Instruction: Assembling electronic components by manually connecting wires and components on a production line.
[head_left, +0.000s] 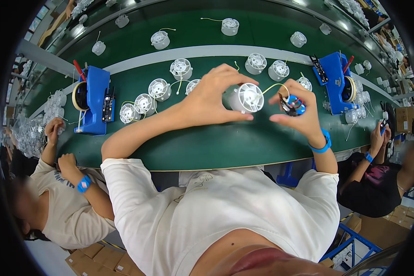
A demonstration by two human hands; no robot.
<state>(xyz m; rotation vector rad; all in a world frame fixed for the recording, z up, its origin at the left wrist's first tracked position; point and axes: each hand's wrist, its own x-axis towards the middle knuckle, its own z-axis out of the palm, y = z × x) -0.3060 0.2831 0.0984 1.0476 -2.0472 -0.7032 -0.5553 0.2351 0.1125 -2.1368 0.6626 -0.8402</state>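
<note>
My left hand grips a white round fan unit between thumb and fingers, its spoked face turned up. From that fan a thin yellow-green wire curves over to my right hand. Curled in my right hand is a blue part with red and black wires; its exact kind is partly hidden by the fingers. Where the yellow-green wire ends among those fingers is not clear. Both hands are raised over the green bench, with a small gap between them.
More white fan units stand left of my hands and beyond them. Blue tool stands with tape rolls flank me, left and right. A green conveyor carries spaced fan units. People sit close on both sides.
</note>
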